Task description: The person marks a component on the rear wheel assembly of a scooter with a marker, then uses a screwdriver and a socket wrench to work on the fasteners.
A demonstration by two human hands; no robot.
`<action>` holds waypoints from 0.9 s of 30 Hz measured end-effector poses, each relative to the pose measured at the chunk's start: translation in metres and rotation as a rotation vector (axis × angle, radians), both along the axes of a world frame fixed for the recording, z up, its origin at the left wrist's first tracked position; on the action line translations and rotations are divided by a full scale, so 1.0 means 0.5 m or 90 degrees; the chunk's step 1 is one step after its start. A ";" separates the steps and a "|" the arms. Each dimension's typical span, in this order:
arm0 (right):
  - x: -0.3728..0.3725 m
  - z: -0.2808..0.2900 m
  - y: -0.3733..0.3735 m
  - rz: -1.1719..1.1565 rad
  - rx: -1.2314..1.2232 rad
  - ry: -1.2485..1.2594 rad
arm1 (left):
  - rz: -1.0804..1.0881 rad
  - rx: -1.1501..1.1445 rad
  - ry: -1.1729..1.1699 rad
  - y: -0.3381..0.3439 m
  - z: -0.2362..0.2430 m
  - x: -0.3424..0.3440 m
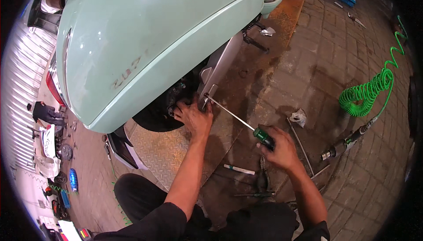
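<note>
In my right hand (pixel 282 148) is a screwdriver (pixel 235 116), its dark green handle wrapped by my fingers. Its long metal shaft slants up and left, with the tip at a hole near the rear end of a silver side cover (pixel 222 60). That cover runs along the underside of a mint-green scooter (pixel 132 38). My left hand (pixel 196 117) grips the cover's end beside the tip, its fingers curled toward dark parts by the rear wheel (pixel 161 117). Those fingertips are partly hidden, and the screw itself is too small to make out.
Below my right hand lie a white marker-like tube (pixel 239 169), pliers (pixel 263 175) and a long metal bar (pixel 300 146). An air tool (pixel 348 142) with a coiled green hose (pixel 368 93) rests at right. A person (pixel 46 112) stands far left. Metal plate (pixel 154 150) lies under the wheel.
</note>
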State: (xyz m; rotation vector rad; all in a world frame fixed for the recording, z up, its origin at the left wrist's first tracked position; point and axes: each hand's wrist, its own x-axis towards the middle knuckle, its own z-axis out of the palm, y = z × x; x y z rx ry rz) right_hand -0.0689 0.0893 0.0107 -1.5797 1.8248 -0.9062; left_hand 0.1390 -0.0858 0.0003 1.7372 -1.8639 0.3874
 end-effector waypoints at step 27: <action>-0.059 -0.101 0.014 -0.035 -0.141 -0.312 | 0.062 -0.007 -0.039 0.011 -0.008 -0.012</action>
